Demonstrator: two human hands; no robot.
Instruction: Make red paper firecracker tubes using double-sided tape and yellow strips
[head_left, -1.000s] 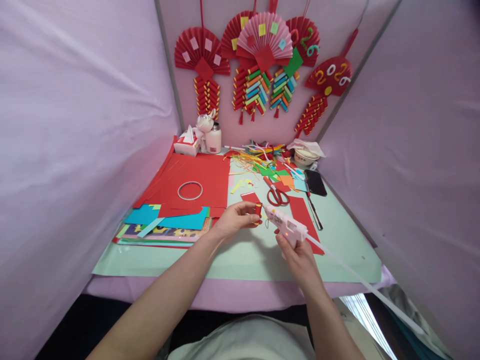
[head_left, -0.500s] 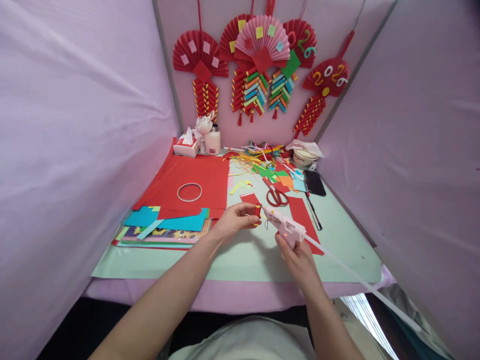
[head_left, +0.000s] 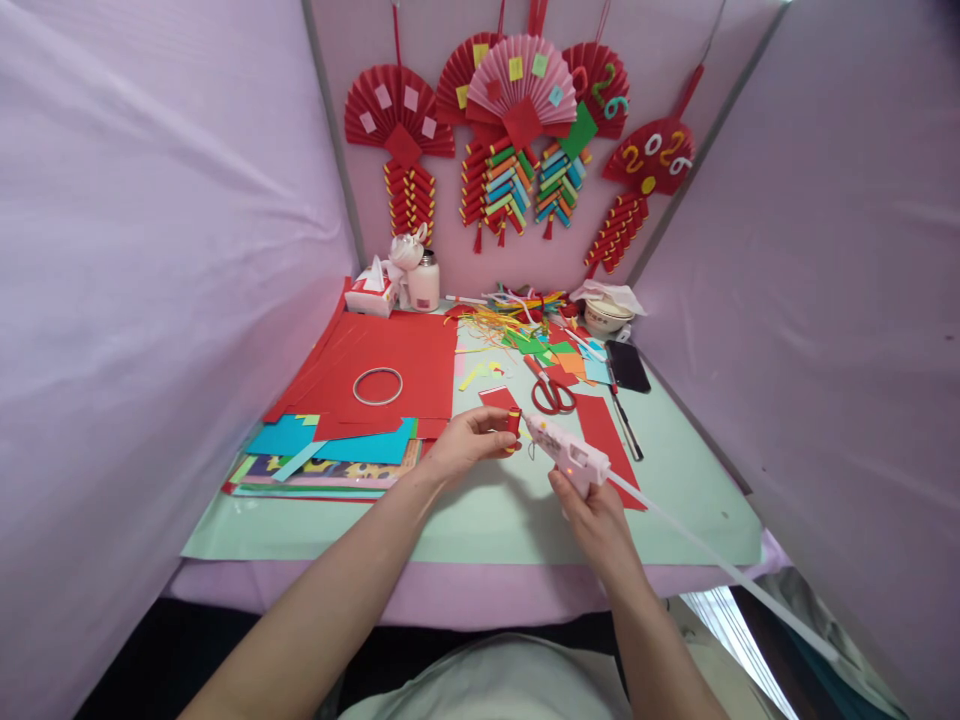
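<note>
Between the thumb and fingers of my left hand (head_left: 474,440) is a small red paper roll (head_left: 514,422) with yellow bands near its ends, held roughly upright. My right hand (head_left: 596,510) is wrapped around the handle of a pale pink hot glue gun (head_left: 574,452), its small orange light lit. The gun's nozzle points left and is at or very near the upper end of the roll; I cannot tell if they touch. A long white glue stick (head_left: 697,545) runs out of the gun's back toward the lower right.
Red-handled scissors (head_left: 553,390), a red paper strip (head_left: 607,445) and a black phone (head_left: 628,366) lie beyond my right hand. A ring (head_left: 377,386) rests on red paper sheets (head_left: 420,345) at left. Paper scraps (head_left: 536,343) and a bowl (head_left: 606,316) are at the back, below hanging fan decorations (head_left: 523,85).
Both hands keep nearly the same pose, the glue gun's nozzle still by the roll. The whole view has shifted very slightly.
</note>
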